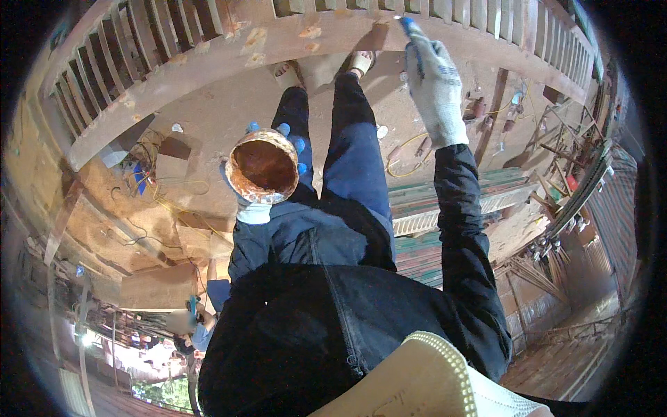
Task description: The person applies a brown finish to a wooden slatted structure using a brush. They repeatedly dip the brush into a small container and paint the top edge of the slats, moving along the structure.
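My left hand (pixel 254 201), in a white glove with blue fingertips, is shut on a round open cup (pixel 262 167) whose inside is coated with reddish-brown paste. My right hand (pixel 436 90), in a grey-white knit glove, is raised and grips a thin blue-handled tool (pixel 410 29). The tool's tip touches the curved wooden rail (pixel 278 43) with its row of slats across the top. My legs in dark blue trousers (pixel 351 153) and sandalled feet (pixel 361 62) show below the rail.
Dusty floor with yellow cables (pixel 406 149) and scattered tools. Wooden slabs (pixel 156 286) lie at the left. Stacked green and white boards (pixel 445 208) sit at the right, with metal frames (pixel 570 160) beyond. Another person (pixel 205 326) is at the lower left.
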### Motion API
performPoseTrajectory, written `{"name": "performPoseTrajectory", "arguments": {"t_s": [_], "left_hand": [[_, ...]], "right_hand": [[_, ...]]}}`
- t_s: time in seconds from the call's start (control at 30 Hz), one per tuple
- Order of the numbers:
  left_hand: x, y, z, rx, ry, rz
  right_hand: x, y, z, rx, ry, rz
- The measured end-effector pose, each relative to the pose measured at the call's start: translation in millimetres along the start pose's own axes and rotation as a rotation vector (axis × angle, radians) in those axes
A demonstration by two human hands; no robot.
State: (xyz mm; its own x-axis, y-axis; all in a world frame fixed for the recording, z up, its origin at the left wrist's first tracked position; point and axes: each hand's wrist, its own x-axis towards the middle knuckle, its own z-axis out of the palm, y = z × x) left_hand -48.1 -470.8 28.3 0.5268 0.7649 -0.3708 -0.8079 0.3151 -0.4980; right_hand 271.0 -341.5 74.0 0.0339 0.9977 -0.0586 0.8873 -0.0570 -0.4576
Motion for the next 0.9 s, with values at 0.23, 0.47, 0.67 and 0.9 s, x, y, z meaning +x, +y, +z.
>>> {"name": "performPoseTrajectory", "arguments": {"t_s": [0.23, 0.47, 0.67, 0.9], "left_hand": [[6, -2, 1, 0.029, -0.033, -0.007], [7, -1, 4, 0.042, -0.023, -0.014], [2, 0, 5, 0.018, 0.005, -0.010], [5, -2, 5, 0.043, -0.023, -0.001]], "right_hand": [[-6, 2, 12, -0.267, -0.097, 0.025], [1, 25, 6, -0.204, -0.081, -0.004], [2, 21, -7, -0.144, -0.125, -0.011], [5, 31, -9, -0.288, -0.210, 0.000]]}}
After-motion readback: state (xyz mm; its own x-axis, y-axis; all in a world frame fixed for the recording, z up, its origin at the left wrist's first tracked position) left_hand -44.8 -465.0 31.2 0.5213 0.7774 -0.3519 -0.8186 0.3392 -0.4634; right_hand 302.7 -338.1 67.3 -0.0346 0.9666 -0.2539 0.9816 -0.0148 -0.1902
